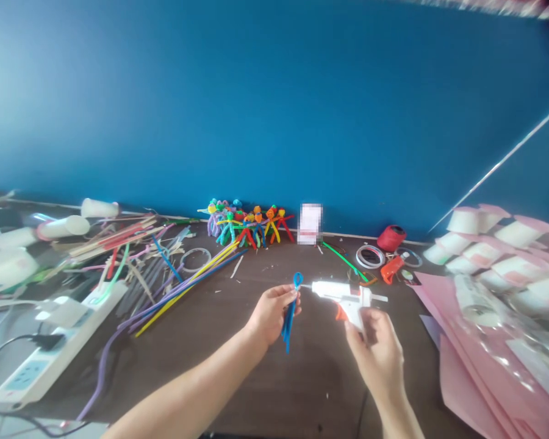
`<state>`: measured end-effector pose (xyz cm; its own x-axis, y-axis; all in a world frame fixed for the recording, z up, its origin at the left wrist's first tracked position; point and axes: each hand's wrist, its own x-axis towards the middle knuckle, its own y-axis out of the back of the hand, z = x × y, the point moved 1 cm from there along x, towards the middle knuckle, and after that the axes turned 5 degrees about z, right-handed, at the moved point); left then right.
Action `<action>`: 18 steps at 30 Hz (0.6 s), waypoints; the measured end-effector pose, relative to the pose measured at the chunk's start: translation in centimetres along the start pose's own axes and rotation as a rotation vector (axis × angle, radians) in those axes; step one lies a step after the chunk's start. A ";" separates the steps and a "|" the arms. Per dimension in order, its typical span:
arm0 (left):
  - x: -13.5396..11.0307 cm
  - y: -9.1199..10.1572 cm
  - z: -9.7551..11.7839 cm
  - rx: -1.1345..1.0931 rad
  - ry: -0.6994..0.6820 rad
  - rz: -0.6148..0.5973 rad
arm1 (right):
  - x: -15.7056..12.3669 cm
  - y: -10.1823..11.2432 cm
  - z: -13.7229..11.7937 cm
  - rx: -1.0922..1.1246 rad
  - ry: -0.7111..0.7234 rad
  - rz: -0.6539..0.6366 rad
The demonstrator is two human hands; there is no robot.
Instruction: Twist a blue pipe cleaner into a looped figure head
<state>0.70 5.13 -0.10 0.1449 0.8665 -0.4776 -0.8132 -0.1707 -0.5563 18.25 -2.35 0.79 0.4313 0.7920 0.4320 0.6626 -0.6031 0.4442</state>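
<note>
My left hand (271,312) is closed on a twisted blue pipe cleaner (291,311), held upright with a small loop at its top. My right hand (379,353) grips the handle of a white glue gun (345,294) with an orange trigger. The gun's nozzle points left and sits right at the loop of the blue pipe cleaner. Both hands hover over the dark brown table (238,372).
Colourful pipe-cleaner figures (247,224) stand against the blue wall. Loose pipe cleaners and sticks (165,274) lie to the left, beside a white power strip (50,356). Pink sheets (494,360) and white cups (494,241) fill the right. Tape rolls (370,256) and red thread (391,238) sit behind.
</note>
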 end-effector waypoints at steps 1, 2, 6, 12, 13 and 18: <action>0.0 0.1 0.0 -0.004 0.003 0.000 | 0.0 -0.1 0.0 -0.006 0.012 -0.017; 0.0 0.1 0.0 -0.008 0.006 -0.004 | 0.0 -0.3 0.0 -0.014 0.025 -0.027; -0.2 0.0 0.2 -0.039 0.022 -0.026 | 0.1 -0.6 0.2 -0.069 0.071 -0.010; -0.1 -0.2 0.5 -0.041 0.042 -0.046 | 0.2 -0.2 0.2 -0.129 0.058 -0.038; 0.0 -0.2 0.6 -0.047 0.048 -0.045 | 0.4 0.1 0.4 -0.135 0.038 -0.022; 0.7 0.0 1.0 -0.118 0.118 0.007 | 1.9 2.0 4.6 -0.177 -0.175 0.118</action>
<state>0.24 6.17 0.23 0.2108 0.8051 -0.5544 -0.7434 -0.2363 -0.6258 23.18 -1.56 -1.07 0.6087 0.7105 0.3531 0.4911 -0.6869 0.5357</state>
